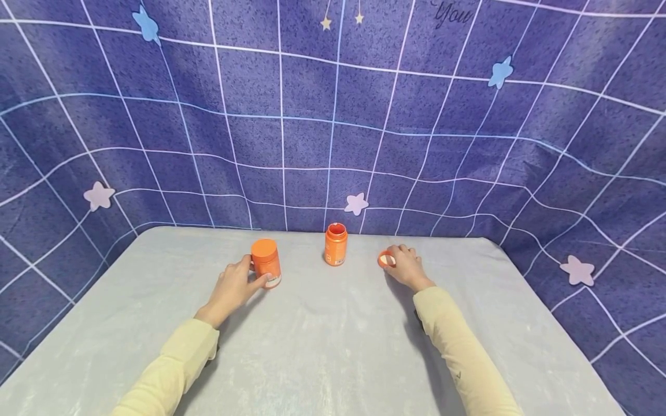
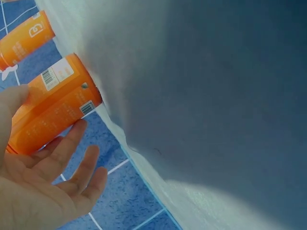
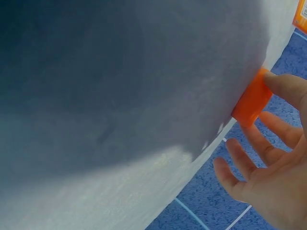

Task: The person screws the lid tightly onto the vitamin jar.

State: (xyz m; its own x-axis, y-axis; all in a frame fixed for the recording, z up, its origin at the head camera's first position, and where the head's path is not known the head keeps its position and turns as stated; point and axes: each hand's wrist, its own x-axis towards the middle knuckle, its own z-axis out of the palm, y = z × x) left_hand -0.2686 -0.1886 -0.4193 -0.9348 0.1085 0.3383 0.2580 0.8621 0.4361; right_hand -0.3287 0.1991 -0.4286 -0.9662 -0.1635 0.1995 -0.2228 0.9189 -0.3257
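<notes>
Left of centre on the table, a capped orange bottle (image 1: 265,261) stands upright. My left hand (image 1: 232,286) holds it between the thumb and the front fingers; in the left wrist view the other fingers of this hand (image 2: 53,177) spread loosely beside the bottle (image 2: 57,103). An uncapped orange bottle (image 1: 335,247) stands at the middle, its mouth facing up. To its right my right hand (image 1: 407,266) pinches an orange cap (image 1: 385,259), whose pale inside faces up. In the right wrist view the thumb and fingers sit at opposite sides of the cap (image 3: 253,98).
A pale grey cloth covers the table (image 1: 322,341). Behind it hangs a blue curtain (image 1: 312,133) with a line grid and stars, right along the table's far edge. Both bottles and the cap are near that edge.
</notes>
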